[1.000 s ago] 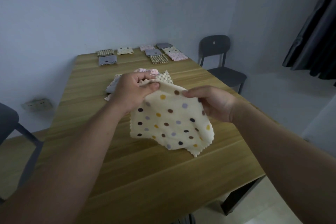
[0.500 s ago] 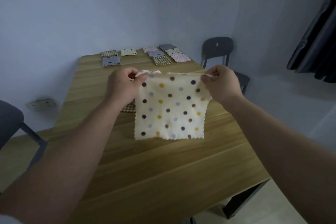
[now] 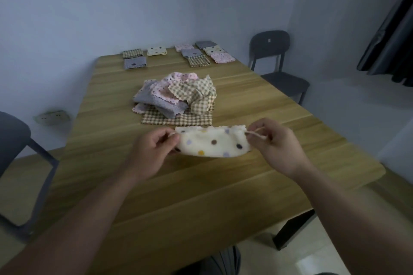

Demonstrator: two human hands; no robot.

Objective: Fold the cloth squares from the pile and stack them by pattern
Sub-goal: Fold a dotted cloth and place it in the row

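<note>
The cream polka-dot cloth point(image 3: 213, 144), which half a second ago hung flat from its top corners, is now doubled over into a shallow pouch (dots outward). It sits low over the wooden table point(image 3: 178, 196), just on the near side of the pile point(image 3: 176, 96) of unfolded squares. The left hand point(image 3: 154, 152) pinches its left end and the right hand point(image 3: 272, 143) its right end. Both have come down. Beyond the pile lie the folded stacks point(image 3: 178, 53).
</note>
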